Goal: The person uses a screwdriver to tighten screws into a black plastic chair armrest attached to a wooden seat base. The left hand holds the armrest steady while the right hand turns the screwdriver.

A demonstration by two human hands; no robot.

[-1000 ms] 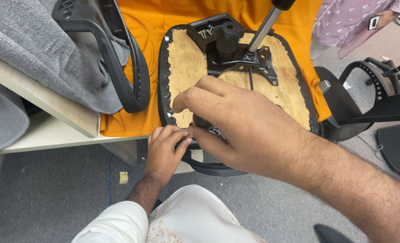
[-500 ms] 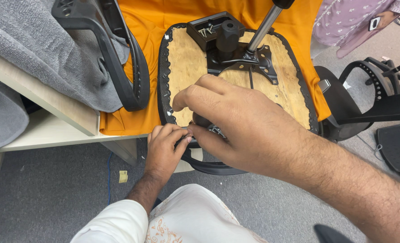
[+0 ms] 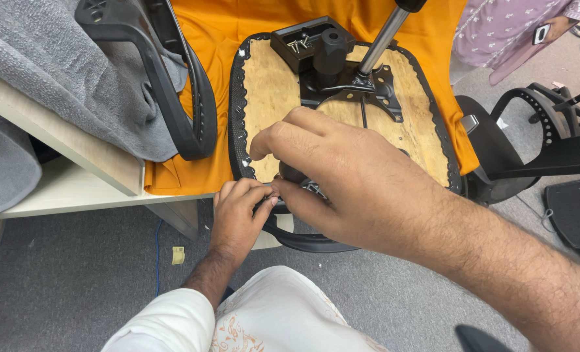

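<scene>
An upturned office chair seat (image 3: 270, 91) with a bare plywood underside and black stapled rim lies on an orange cloth (image 3: 224, 32). A black metal mechanism (image 3: 332, 62) with a silver gas cylinder (image 3: 381, 39) is bolted at its far end. My right hand (image 3: 348, 176) lies over the seat's near edge, fingers pinched on a small dark part with a screw (image 3: 312, 189), mostly hidden. My left hand (image 3: 237, 212) reaches up from below, its fingertips pinched at the same spot on a black curved armrest bracket (image 3: 303, 240) under the seat's edge.
A black chair armrest (image 3: 172, 85) rests on grey fabric (image 3: 55, 72) on a light wooden table (image 3: 74, 182). More black chair parts (image 3: 550, 150) stand at the right on grey carpet. Another person in a patterned pink garment (image 3: 498, 32) stands at the top right.
Both hands have stayed at the seat's near edge, with only slight finger shifts. Nothing else has visibly moved.
</scene>
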